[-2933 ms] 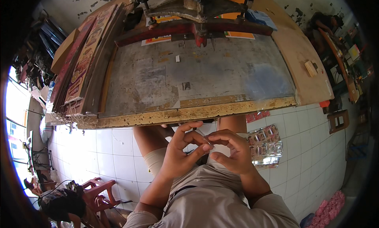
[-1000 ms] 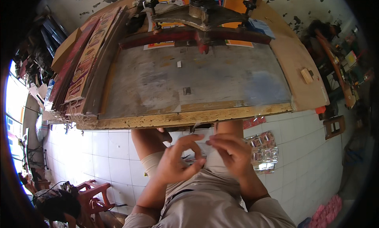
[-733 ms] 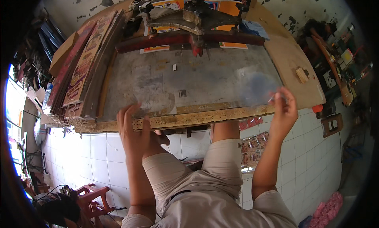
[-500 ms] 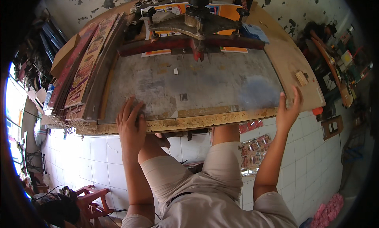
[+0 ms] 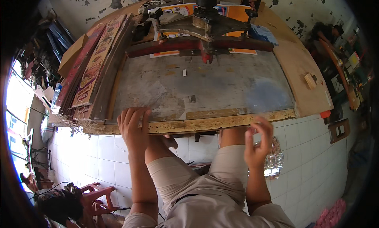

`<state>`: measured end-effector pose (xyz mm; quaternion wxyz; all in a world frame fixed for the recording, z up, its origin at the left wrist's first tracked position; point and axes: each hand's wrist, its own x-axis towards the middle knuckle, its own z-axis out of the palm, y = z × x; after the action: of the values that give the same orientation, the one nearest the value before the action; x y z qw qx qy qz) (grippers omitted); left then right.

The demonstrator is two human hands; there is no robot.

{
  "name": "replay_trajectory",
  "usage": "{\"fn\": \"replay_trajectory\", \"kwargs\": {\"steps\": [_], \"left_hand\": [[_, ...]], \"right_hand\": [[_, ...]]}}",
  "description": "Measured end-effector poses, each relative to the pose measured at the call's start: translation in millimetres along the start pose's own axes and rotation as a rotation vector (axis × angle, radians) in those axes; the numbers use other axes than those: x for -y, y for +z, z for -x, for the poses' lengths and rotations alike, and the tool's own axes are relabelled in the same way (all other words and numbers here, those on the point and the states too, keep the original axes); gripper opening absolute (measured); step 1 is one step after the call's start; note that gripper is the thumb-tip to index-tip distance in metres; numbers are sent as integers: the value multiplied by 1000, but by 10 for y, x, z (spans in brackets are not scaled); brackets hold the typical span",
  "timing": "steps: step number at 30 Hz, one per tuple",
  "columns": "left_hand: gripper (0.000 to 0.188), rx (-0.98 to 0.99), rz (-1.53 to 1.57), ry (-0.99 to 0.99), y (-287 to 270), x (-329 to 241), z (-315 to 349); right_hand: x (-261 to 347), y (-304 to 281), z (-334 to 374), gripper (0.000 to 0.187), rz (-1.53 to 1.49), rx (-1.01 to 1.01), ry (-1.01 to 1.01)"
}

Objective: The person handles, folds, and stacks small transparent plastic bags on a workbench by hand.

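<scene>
My left hand (image 5: 134, 124) lies over the front left edge of a flat grey work surface (image 5: 221, 82), fingers stretched out flat and nothing in it. Just off the wooden front edge (image 5: 189, 124), my right hand (image 5: 258, 143) hangs in the air, slightly blurred. Its fingers are loosely bent, with the thumb apart, and no object shows in them. The grey surface carries a hazy bluish patch (image 5: 267, 95) on its right and a small white piece (image 5: 184, 73) near the middle. A dark metal clamp frame with a red-brown crossbar (image 5: 169, 46) spans the far side.
Printed cardboard strips (image 5: 94, 66) are stacked along the left. A wooden block (image 5: 310, 81) sits on the brown board at right. Orange printed sheets (image 5: 237, 34) and a blue packet (image 5: 263, 34) lie behind the crossbar. Shiny packs (image 5: 273, 165) are on the floor; another person (image 5: 327, 30) is far right.
My right hand has left the right side of the surface, moving left and toward me past the front edge. My left hand stays at the front left edge. The view has shifted slightly.
</scene>
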<state>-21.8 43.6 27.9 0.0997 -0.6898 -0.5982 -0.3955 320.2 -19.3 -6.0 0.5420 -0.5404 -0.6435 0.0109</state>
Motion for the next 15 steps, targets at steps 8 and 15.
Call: {"fn": "replay_trajectory", "kwargs": {"steps": [8,15], "left_hand": [[10,-50,548,-193,-1,-847,463],[11,350,1302,-552,-188,-1021,584]], "right_hand": [[679,517,179,49,-899,559,296],[733,427,118,45,-631,533,60]]}}
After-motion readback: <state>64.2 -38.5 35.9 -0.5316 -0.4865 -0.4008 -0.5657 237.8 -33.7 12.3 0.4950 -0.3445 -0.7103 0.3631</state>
